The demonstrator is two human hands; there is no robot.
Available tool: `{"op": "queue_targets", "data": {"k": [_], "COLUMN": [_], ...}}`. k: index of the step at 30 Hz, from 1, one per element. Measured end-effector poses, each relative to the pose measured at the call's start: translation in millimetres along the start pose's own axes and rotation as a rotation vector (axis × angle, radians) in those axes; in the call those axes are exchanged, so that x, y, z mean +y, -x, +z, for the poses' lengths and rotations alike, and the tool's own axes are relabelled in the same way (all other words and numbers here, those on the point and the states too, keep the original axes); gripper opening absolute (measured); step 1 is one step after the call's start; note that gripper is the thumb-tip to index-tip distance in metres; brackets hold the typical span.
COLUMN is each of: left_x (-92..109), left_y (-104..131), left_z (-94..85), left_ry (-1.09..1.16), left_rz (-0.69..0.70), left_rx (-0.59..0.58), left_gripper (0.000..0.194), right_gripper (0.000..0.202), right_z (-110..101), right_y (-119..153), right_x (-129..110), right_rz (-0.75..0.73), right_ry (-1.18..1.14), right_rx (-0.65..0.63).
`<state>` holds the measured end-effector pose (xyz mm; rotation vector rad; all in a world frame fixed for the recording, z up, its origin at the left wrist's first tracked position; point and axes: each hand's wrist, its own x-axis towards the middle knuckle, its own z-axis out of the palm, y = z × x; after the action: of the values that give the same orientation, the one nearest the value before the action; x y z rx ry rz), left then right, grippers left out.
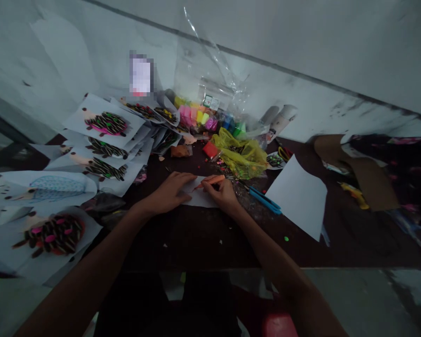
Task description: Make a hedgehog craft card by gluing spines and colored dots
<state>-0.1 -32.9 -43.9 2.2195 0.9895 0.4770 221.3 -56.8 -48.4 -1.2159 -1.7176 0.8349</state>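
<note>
A small sheet of white paper (204, 200) lies on the dark table in front of me. My left hand (169, 191) rests flat at the paper's left side, fingers stretched out over its edge. With my right hand (226, 194) I grip an orange pen (214, 179), its tip slanting down to the left against the sheet. Just right of that hand is a blue-handled tool (264, 200), and beyond it a larger white sheet (298, 199). Whether there are marks on the small paper is too dim to tell.
Stacked at left are papers with seed-covered hedgehog pictures (107, 125) and a blue hedgehog drawing (58, 187). Behind my hands sit a yellow plastic bag (243, 154), a clear bag of coloured clay (203, 117) and a red block (210, 150). Brown cardboard (372, 182) is at right.
</note>
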Motion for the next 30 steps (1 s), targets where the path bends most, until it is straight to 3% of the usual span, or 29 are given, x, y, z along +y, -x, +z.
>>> {"op": "queue_targets", "data": {"k": [13,21,30], "left_x": [-1.9,-1.3,-0.6], "left_y": [0.6,-0.4,0.3], "left_z": [1.1,1.4,1.1], "left_ry": [0.018,0.034,0.044], "left_rz": [-0.006,-0.022,-0.015], "left_rx": [0.018,0.017,0.022], "left_gripper": [0.059,0.06,0.06], "right_gripper": [0.037,0.034,0.033], "right_z": [2.1,0.9,2.6], "right_y": [1.2,0.9,0.2], "right_x": [2.3,-5.8,2.6], "right_rz": [0.028,0.007,0.006], "right_ry": [-0.035,-0.04,-0.014], "right_rx": [0.058,-0.066,0.049]}}
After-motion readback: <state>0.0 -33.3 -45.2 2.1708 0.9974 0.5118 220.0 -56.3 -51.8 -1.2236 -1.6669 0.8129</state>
